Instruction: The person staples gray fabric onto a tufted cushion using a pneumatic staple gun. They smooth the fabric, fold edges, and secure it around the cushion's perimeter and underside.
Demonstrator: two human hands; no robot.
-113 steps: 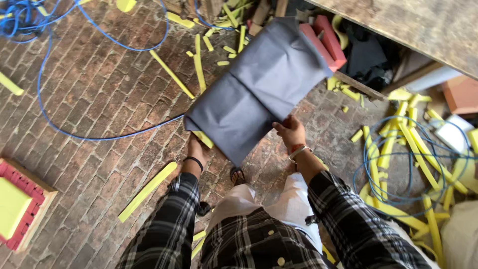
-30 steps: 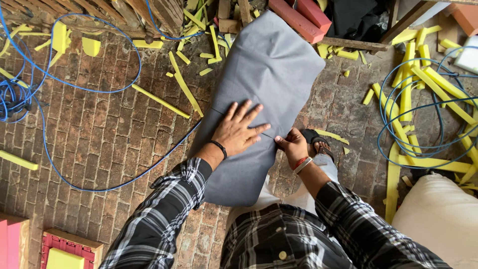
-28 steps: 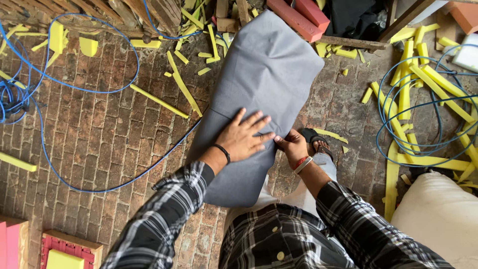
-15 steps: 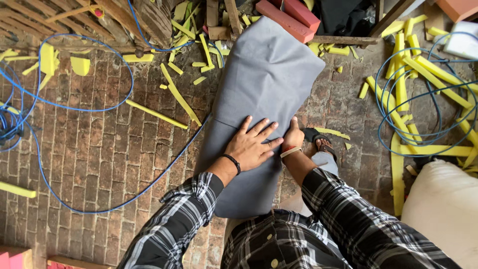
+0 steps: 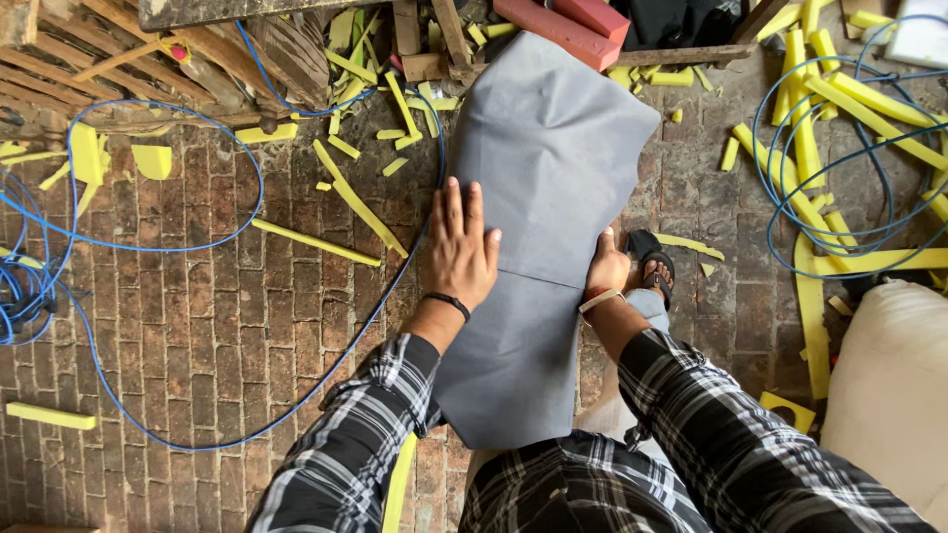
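Note:
A large grey sheet of fabric (image 5: 553,168) hangs over my lap and spreads out onto the brick floor ahead. My left hand (image 5: 462,247) lies flat on the sheet's left edge, fingers together and pointing forward, a dark band on its wrist. My right hand (image 5: 608,266) grips the sheet's right edge at a fold line, with a red and white band on its wrist. Both arms wear black and white plaid sleeves.
Blue cable (image 5: 148,237) loops over the brick floor at left, and another coil (image 5: 829,168) lies at right. Yellow foam strips (image 5: 355,202) are scattered around. Wooden slats (image 5: 227,49) lie at top left, red blocks (image 5: 573,20) at top. A cream cushion (image 5: 889,385) is at right.
My left hand has slid from the middle of the sheet to its left edge. The sheet lies flatter and more spread out than before. My right hand stays on the right edge.

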